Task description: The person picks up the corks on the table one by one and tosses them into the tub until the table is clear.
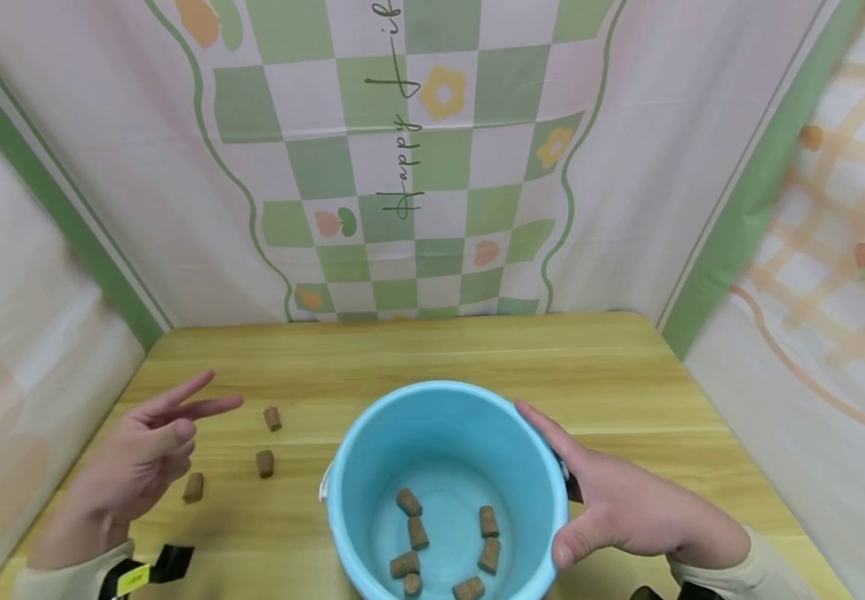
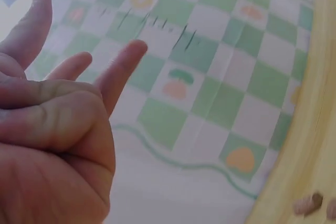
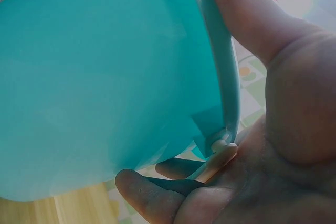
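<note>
A light blue bucket point(image 1: 443, 408) stands upright at the front middle of the table, its open top facing me. My right hand point(image 1: 616, 500) grips its right side, with the thumb at the rim; in the right wrist view the fingers curl beneath the rim beside the handle joint point(image 3: 219, 144). Several short brown cork-like cylinders point(image 1: 417, 533) lie scattered on the bucket's floor. To the left, my left hand point(image 1: 140, 458) hovers over the table, two fingers stretched out and the others bent, holding nothing. Near it lie three similar brown cylinders point(image 1: 264, 463).
The wooden table point(image 1: 312, 358) ends at the back against a hanging cloth point(image 1: 432, 275) with green checks. Cloth walls also close in the left side point(image 1: 35, 275) and right side point(image 1: 800, 367). A white handle end point(image 1: 324, 482) sticks out on the bucket's left.
</note>
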The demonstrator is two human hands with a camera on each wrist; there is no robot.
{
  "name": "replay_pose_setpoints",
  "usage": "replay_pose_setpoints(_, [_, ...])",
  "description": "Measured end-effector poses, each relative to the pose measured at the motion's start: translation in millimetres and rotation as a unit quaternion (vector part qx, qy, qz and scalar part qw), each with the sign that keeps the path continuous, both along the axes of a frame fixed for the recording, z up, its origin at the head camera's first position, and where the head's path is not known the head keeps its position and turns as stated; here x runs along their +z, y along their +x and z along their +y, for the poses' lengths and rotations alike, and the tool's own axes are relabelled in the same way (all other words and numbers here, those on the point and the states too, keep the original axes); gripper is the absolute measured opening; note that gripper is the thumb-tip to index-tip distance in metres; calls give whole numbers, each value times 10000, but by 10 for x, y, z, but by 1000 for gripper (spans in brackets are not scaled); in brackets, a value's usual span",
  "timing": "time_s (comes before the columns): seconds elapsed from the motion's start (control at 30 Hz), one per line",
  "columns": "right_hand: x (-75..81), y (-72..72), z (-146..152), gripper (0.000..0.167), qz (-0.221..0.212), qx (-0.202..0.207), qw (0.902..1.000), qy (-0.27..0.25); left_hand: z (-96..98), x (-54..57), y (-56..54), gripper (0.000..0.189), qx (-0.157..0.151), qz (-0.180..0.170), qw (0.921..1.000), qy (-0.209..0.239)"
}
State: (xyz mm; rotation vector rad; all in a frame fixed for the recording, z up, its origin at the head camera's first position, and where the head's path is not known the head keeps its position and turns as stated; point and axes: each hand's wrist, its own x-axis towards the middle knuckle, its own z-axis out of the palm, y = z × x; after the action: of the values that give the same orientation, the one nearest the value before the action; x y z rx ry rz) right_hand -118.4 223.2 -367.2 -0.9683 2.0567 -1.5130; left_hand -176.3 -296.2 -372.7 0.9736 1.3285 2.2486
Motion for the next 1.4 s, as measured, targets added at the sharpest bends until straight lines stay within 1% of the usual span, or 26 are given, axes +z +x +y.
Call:
replay_pose_setpoints(0.03, [3, 1, 1, 120, -11, -1, 10000, -3, -54, -23, 5, 51, -20, 18, 9999, 129])
replay_pose_setpoints(0.1, [7, 3, 2, 119, -31, 2, 10000, -13, -154, -70, 12, 53, -33, -71, 9992, 380])
replay_pose_setpoints(0.13, [9, 4, 2, 119, -28, 6, 10000, -16, -199, -100, 17, 53, 29, -143, 9987, 498])
replay_pose_setpoints(0.2, [11, 6, 0, 119, -14, 6, 10000, -18, -275, -167, 28, 55, 267, -282, 9970, 673])
replay_pose_setpoints(0.27, [12, 7, -3, 119, 7, 16, 10000, -26, -352, -247, 33, 56, 384, -430, 9943, 893])
replay_pose_setpoints(0.3, [14, 7, -6, 119, 27, 19, 10000, -30, -387, -290, 42, 57, 501, -499, 9929, 957])
replay_pose_setpoints(0.4, [16, 9, -13, 119, 110, 49, 9999, -42, -494, -421, 69, 58, 1087, -687, 9881, 849])
replay_pose_setpoints(0.47, [13, 9, -15, 120, 141, 75, 9999, -55, -566, -517, 93, 59, 1572, -899, 9818, 576])
replay_pose_setpoints(0.5, [14, 10, -17, 119, 167, 90, 9998, -63, -597, -568, 106, 59, 1842, -1009, 9769, 387])
replay_pose_setpoints(0.57, [9, 7, -14, 120, 148, 78, 9998, -50, -659, -682, 114, 59, 2228, -1203, 9674, 85])
replay_pose_setpoints(0.67, [-1, 2, -6, 120, 75, 54, 10000, -30, -732, -851, 120, 58, 2560, -1440, 9556, -214])
replay_pose_setpoints(0.73, [-8, 0, 1, 120, 13, 16, 10000, -11, -770, -950, 128, 57, 2723, -1572, 9485, -385])
replay_pose_setpoints(0.87, [-14, 2, 4, 120, -46, 10, 10000, -25, -841, -1082, 160, 57, 2894, -1784, 9372, -773])
replay_pose_setpoints(0.93, [-13, 4, 4, 120, -74, 2, 10000, -25, -876, -1118, 174, 55, 2920, -1904, 9316, -1034])
replay_pose_setpoints(1.0, [-12, 4, 4, 120, -92, -5, 10000, -27, -905, -1143, 184, 52, 2941, -2059, 9231, -1380])
replay_pose_setpoints(1.07, [-10, 3, 2, 120, -95, -3, 9999, -33, -924, -1156, 188, 53, 2971, -2186, 9105, -1870])
replay_pose_setpoints(1.17, [-7, 3, 0, 120, -93, -4, 10000, -26, -936, -1166, 183, 68, 2992, -2398, 8874, -2559])
replay_pose_setpoints(1.23, [-6, 1, -2, 120, -77, 2, 10000, -17, -934, -1168, 176, 77, 3006, -2477, 8741, -2901])
replay_pose_setpoints(1.27, [-6, 0, -3, 120, -71, 8, 10000, -14, -931, -1171, 171, 80, 3013, -2537, 8695, -2981])
replay_pose_setpoints(1.3, [-5, 0, -3, 120, -66, 3, 10000, -8, -928, -1172, 165, 81, 3010, -2542, 8665, -3066])
replay_pose_setpoints(1.33, [-5, -1, -3, 120, -58, -3, 10000, 2, -921, -1175, 161, 81, 3011, -2554, 8653, -3088])
replay_pose_setpoints(1.4, [-5, -1, -3, 120, -39, -6, 10000, 20, -905, -1187, 154, 75, 3041, -2559, 8656, -3048])
